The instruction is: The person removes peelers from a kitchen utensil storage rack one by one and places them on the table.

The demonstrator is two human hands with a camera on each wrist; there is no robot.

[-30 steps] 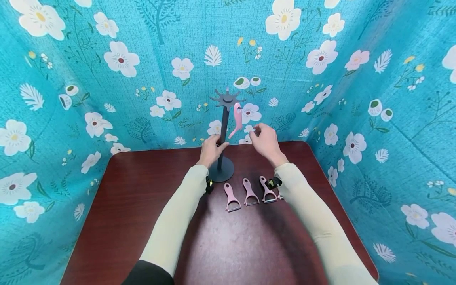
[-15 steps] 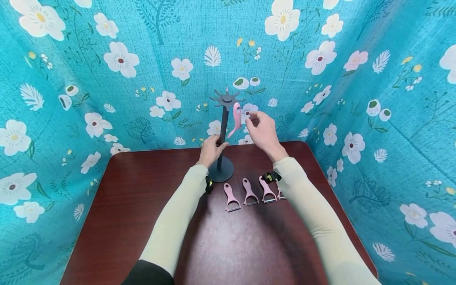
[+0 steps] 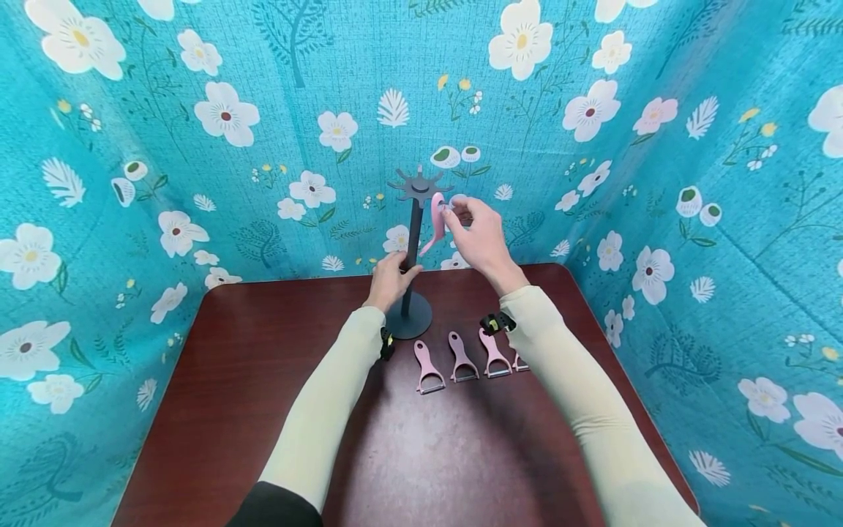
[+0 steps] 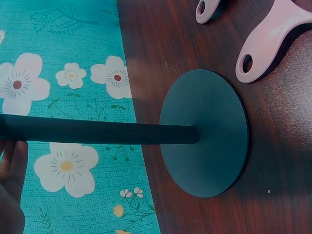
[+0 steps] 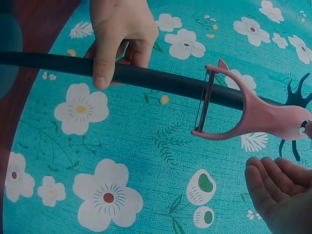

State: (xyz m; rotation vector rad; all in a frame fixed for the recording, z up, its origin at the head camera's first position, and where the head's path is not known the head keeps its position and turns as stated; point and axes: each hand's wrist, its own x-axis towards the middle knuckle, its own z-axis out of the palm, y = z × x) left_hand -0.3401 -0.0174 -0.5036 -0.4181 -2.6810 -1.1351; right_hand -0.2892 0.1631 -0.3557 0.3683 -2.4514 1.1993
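A dark stand [image 3: 413, 241] with a round base and radiating hooks stands upright at the table's back edge. My left hand [image 3: 390, 279] grips its pole about halfway up; the right wrist view shows the left thumb [image 5: 102, 73] across the pole. A pink Y-shaped peeler [image 3: 437, 219] hangs from a front hook by the hole in its handle, blade down. My right hand [image 3: 479, 236] is raised beside it, a fingertip right at the handle's top end. In the right wrist view, the right hand's other fingers [image 5: 273, 183] are loosely bent below the peeler [image 5: 263, 117], apart from it.
Several pink peelers lie in a row on the brown table [image 3: 263, 380] before the stand's base [image 3: 410, 316], among them one peeler [image 3: 426, 366] on the left and another [image 3: 462, 357] beside it. The rightmost is partly hidden by my right sleeve. A flowered turquoise curtain [image 3: 329, 88] surrounds the table.
My right hand has moved up and left, from beside the hanging peeler to the top of its handle. My left hand has stayed on the pole.
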